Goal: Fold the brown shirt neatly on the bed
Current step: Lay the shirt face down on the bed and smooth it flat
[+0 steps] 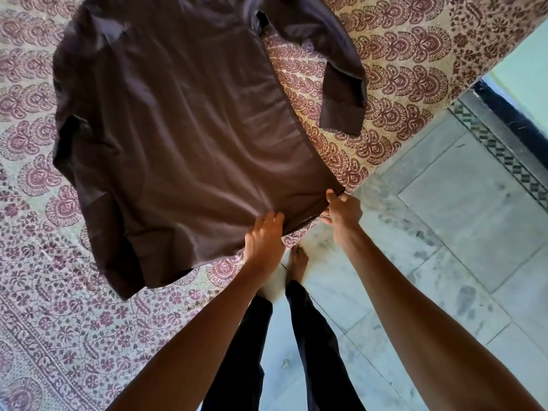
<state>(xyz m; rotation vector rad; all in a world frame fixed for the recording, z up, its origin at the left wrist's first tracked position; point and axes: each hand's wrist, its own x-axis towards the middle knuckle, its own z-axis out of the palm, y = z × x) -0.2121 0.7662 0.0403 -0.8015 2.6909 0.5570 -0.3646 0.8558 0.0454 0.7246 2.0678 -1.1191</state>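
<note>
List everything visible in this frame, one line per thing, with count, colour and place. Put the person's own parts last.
brown shirt: one, dark brown, spread flat on the bed, hem at the near edge, one sleeve lying out to the right.
bed: one, cream sheet with maroon floral print, fills the left and top.
floor: one, pale marble tiles, right and bottom.
border strip: one, dark patterned, in the floor at far right.
trousers: one pair, dark, lower centre.
foot: one visible, bare, on the floor beside the bed.
left hand: one, fingers lying over the shirt hem; thumb hidden.
right hand: one, pinches the hem's right corner.
</note>
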